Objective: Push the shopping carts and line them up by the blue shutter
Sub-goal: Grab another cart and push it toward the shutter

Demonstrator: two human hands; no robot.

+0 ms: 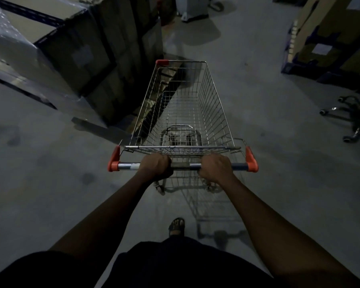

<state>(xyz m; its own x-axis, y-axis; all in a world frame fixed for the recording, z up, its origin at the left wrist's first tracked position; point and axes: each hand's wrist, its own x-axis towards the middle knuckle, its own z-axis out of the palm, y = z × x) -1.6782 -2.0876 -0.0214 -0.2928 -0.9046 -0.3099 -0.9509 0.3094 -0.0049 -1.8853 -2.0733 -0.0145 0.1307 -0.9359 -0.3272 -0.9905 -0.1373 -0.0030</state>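
Head camera looks down on a wire shopping cart (213,104) standing on a grey concrete floor (283,167), straight ahead of the person and pointing away to the far side. Both hands are on the handle bar (185,165) at the near end of the cart. The left hand (155,167) has its fingers curled right over the bar, left of centre, in a full grip. The right hand (214,168) wraps the bar the same way, right of centre, with a bare stretch of bar between the two hands. Orange end caps (113,163) close off the bar on each side, and an orange corner bumper (162,62) sits on the far left corner of the basket. The basket holds nothing. Just beside the cart's left side stands a stack of wrapped cardboard boxes (96,65). More boxes (328,32) stand at the far right, well apart from the cart, with a wheeled chair base (349,113) nearer on the right. One sandalled foot (176,226) shows below the handle.
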